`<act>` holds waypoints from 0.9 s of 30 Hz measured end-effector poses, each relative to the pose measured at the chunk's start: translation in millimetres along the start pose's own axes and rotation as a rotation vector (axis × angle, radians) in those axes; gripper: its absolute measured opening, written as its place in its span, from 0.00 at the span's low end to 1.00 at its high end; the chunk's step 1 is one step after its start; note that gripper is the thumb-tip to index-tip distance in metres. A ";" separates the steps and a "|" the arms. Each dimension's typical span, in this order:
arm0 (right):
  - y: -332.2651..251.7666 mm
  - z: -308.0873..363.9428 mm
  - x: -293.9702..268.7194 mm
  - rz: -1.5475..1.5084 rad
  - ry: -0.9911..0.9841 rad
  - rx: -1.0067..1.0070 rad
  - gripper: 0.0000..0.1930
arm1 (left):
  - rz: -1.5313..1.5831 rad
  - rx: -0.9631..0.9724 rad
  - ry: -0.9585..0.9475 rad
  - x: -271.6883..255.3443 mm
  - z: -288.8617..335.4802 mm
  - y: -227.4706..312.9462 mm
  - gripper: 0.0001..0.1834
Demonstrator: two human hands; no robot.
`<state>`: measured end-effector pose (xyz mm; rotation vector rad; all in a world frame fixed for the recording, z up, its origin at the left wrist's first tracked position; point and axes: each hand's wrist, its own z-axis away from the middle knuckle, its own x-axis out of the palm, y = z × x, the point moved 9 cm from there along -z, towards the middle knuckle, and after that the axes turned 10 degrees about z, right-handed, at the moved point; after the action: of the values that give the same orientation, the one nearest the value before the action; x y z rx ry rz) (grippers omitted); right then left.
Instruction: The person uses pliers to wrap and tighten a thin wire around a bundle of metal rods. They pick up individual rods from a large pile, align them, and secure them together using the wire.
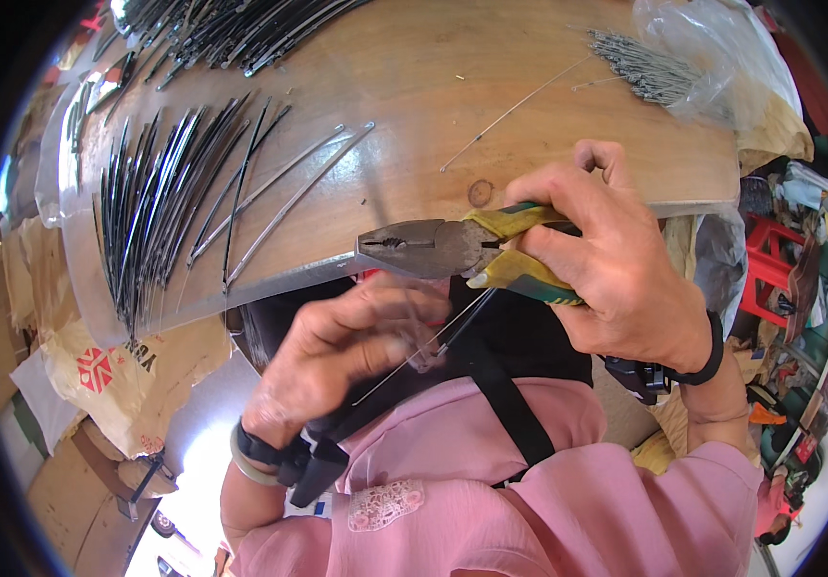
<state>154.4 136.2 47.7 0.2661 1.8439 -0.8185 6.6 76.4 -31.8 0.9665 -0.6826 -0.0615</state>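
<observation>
My right hand is wrapped round the yellow and green handles of a pair of combination pliers. The jaws point left over the table's front edge and nothing shows between them. Below them is my left hand, its fingers curled and the fingertips smeared by motion. Those fingertips come together on a thin wire, which runs slantwise over my lap. A narrow black strip also slants there, from the fingertips up toward the pliers' lower handle; where it ends is hidden.
Black strips lie fanned on the wooden table at the left, beside two pale ones. More black strips are heaped at the far left. A bundle of wire pieces spills from a clear bag. One wire lies alone.
</observation>
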 end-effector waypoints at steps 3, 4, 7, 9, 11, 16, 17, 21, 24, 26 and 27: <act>-7.4 -1.7 -5.4 0.028 0.041 -0.034 0.13 | 0.018 -0.149 0.145 -5.9 -4.6 5.6 0.14; -10.6 -2.3 -6.4 0.032 0.048 -0.047 0.12 | 0.004 -0.170 0.147 -0.4 -9.7 11.4 0.13; -17.9 -2.9 -2.8 -0.011 0.037 -0.062 0.12 | -0.019 -0.263 0.185 10.8 -10.0 5.4 0.12; -18.0 -0.9 4.3 -0.027 0.049 -0.069 0.12 | 0.074 -0.285 0.165 20.9 -13.9 -0.9 0.11; -16.0 0.7 5.7 0.011 0.087 -0.075 0.11 | 0.314 -0.299 0.187 23.9 -15.9 -18.6 0.10; 0.8 10.2 -10.1 0.091 0.141 0.074 0.12 | 0.799 -0.192 0.289 22.9 -11.5 -35.6 0.10; 8.2 19.5 -11.5 0.079 0.129 0.124 0.13 | 0.846 -0.156 0.315 21.0 -12.2 -33.7 0.11; 14.1 44.3 9.0 -0.240 -0.089 0.297 0.18 | 0.600 0.141 0.329 14.0 -5.7 -9.5 0.10; 1.2 36.1 10.7 -0.338 -0.092 0.273 0.20 | 0.343 0.266 0.368 14.4 0.8 7.8 0.08; -2.3 36.6 17.2 -0.390 -0.132 0.274 0.19 | 0.295 0.297 0.376 15.2 2.0 11.3 0.06; -3.8 36.1 19.4 -0.383 -0.170 0.261 0.19 | 0.267 0.292 0.394 14.7 1.7 12.6 0.05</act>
<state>170.7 106.4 24.3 0.0018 1.6481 -1.3097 14.2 77.5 -13.9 1.1175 -0.4551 0.4649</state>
